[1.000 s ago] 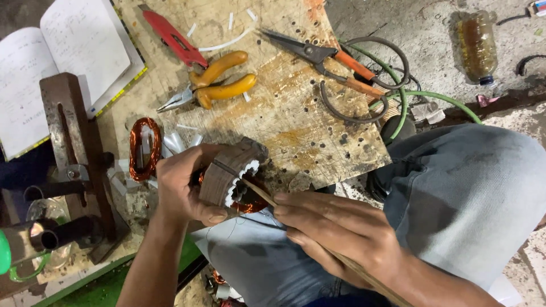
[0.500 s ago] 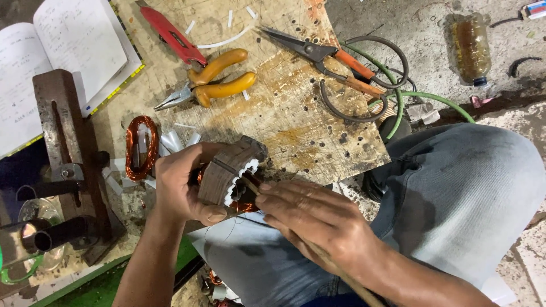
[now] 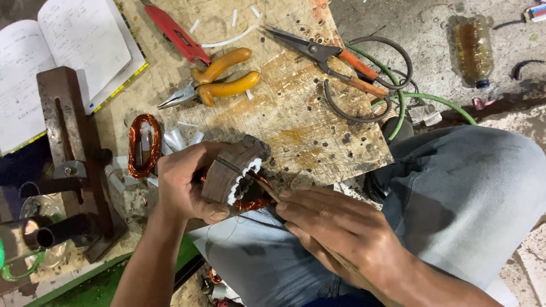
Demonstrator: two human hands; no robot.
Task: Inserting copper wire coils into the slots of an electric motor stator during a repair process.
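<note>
The stator core [image 3: 232,170] is a stubby brown cylinder of stacked metal plates, with white slot liners showing round its open face and copper winding [image 3: 253,200] bulging out below that face. It sits just off the near edge of the wooden board [image 3: 296,119], above the person's lap. Its short axis lies tilted, and the open face points down and to the right, towards the right hand.

The left hand [image 3: 185,185] is wrapped round the core's outer wall, fingers over the far side and thumb curled under, closed firmly on it.

The right hand [image 3: 341,233] lies just right of the core, fingers nearly closed round a thin wooden stick [image 3: 273,196] that runs along under the hand; the stick's tip reaches into the winding at the core's face.

Further up from the core, on the board, lie yellow-handled pliers [image 3: 219,82], a red-handled tool [image 3: 176,37] and orange-handled long-nose pliers [image 3: 330,59]. A loop of copper wire [image 3: 143,145] lies left of the core, and an open notebook [image 3: 57,62] beyond that.
</note>
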